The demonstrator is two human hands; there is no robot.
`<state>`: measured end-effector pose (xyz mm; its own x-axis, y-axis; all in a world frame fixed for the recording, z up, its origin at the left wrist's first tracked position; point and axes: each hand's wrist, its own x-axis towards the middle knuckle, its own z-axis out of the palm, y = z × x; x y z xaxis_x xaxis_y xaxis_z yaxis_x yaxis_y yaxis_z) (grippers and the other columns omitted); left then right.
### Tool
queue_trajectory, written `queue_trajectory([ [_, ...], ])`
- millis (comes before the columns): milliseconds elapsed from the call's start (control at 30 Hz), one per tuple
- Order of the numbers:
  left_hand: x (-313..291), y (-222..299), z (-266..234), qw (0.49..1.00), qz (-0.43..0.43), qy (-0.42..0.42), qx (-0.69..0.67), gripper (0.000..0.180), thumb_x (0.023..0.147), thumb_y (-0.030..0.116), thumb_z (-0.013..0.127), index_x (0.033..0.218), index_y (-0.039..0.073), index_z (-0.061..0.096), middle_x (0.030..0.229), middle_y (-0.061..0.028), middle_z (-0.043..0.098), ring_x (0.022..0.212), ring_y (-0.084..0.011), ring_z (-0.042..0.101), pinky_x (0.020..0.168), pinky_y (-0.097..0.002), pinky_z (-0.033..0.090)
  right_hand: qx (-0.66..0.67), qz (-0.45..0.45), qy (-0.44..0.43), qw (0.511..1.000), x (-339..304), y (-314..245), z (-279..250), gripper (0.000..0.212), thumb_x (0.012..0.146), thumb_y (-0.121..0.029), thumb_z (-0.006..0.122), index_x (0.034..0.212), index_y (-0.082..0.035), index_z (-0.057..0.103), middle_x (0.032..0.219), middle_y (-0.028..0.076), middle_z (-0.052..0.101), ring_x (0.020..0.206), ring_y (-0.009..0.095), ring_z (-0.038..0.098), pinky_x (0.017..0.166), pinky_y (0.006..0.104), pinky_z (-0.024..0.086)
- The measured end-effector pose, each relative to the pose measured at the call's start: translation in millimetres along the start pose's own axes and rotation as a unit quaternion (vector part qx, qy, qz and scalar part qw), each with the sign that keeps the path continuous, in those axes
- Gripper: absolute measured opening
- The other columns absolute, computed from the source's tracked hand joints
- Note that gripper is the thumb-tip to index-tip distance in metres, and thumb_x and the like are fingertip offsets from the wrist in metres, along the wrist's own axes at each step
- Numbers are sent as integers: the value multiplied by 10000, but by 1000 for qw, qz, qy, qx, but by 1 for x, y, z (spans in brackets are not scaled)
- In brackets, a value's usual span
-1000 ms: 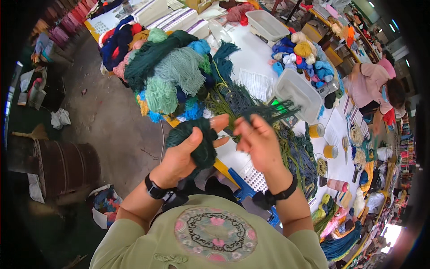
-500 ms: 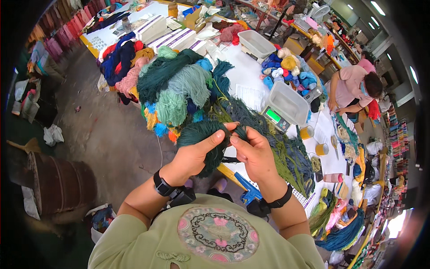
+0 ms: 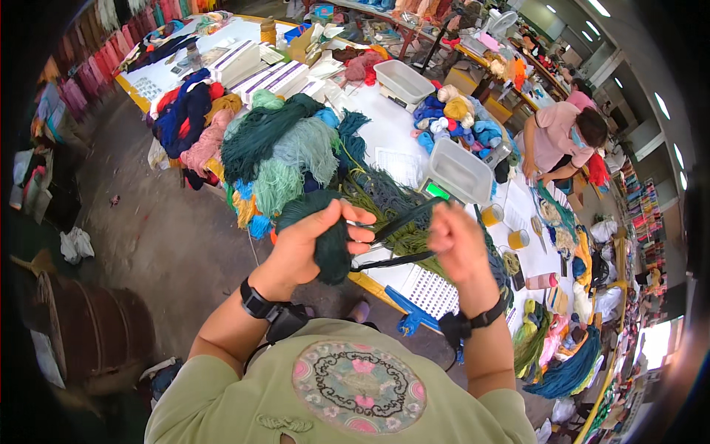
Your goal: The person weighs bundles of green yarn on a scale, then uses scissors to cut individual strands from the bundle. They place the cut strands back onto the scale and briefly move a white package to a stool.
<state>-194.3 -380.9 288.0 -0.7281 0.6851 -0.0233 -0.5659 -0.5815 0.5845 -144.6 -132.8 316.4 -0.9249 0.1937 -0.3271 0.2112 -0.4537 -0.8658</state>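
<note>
1 green skein [image 3: 333,253] fills the clasping left hand [image 3: 302,240]; the right hand [image 3: 464,244] apparently pinches out a strand [image 3: 406,220], next probably needing even tension.

I'm standing in a yarn workshop: hanks [image 3: 285,144] heap the worktable [image 3: 374,124] at eleven o'clock, coloured skeins [image 3: 111,53] hang at ten, a digital scale [image 3: 437,191] and co-worker [image 3: 558,133] at two.

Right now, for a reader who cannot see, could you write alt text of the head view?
A person's left hand holds a dark green yarn bundle, with dark strands stretching to the blurred right hand. Beyond, a white table carries heaped yarn, a scale and a translucent tray; a pink-shirted co-worker is at upper right.
</note>
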Motion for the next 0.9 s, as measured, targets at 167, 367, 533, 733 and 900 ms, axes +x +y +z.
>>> queue_trajectory([
  [167, 2, -9, 1, 991, -5, -128, -27, 303, 988, 309, 491, 1002, 31, 613, 1486, -171, 350, 1328, -425, 387, 1029, -520, 435, -272, -89, 12, 958, -4, -13, 10, 147, 915, -181, 590, 848, -62, 537, 594, 6, 536, 463, 57, 411, 409, 219, 298],
  [367, 20, -19, 3, 981, 58, -163, -85, 312, 992, 326, 483, 1027, 35, 591, 1403, -174, 456, 1225, -317, 504, 1065, -488, 375, -421, 32, -198, 885, -31, 19, 38, 119, 933, -165, 602, 958, -53, 568, 657, -12, 589, 595, 64, 572, 487, 210, 394],
  [533, 23, -17, 5, 985, 71, -68, 141, 714, 933, 623, 396, 1321, 31, 489, 1279, -126, 535, 1207, -260, 513, 1081, -454, 348, -398, -231, -45, 887, -10, 27, 24, 145, 884, -66, 657, 1002, -26, 582, 999, 49, 586, 818, 122, 618, 723, 263, 504],
  [733, 34, -31, 22, 980, 44, -107, 162, 772, 950, 593, 385, 1420, -19, 369, 1466, -112, 388, 1310, -229, 425, 1079, -396, 354, -284, -179, -130, 933, -11, 26, 18, 134, 868, -29, 667, 981, -13, 596, 1064, 16, 549, 850, 91, 555, 740, 235, 456],
  [900, 35, -31, 24, 985, 1, -84, 149, 685, 987, 524, 386, 1413, -12, 384, 1447, -90, 411, 1295, -172, 439, 1067, -362, 372, -205, -145, -139, 958, -11, 25, 19, 104, 883, -38, 650, 956, -7, 582, 1080, 5, 535, 806, 74, 503, 717, 220, 420],
])
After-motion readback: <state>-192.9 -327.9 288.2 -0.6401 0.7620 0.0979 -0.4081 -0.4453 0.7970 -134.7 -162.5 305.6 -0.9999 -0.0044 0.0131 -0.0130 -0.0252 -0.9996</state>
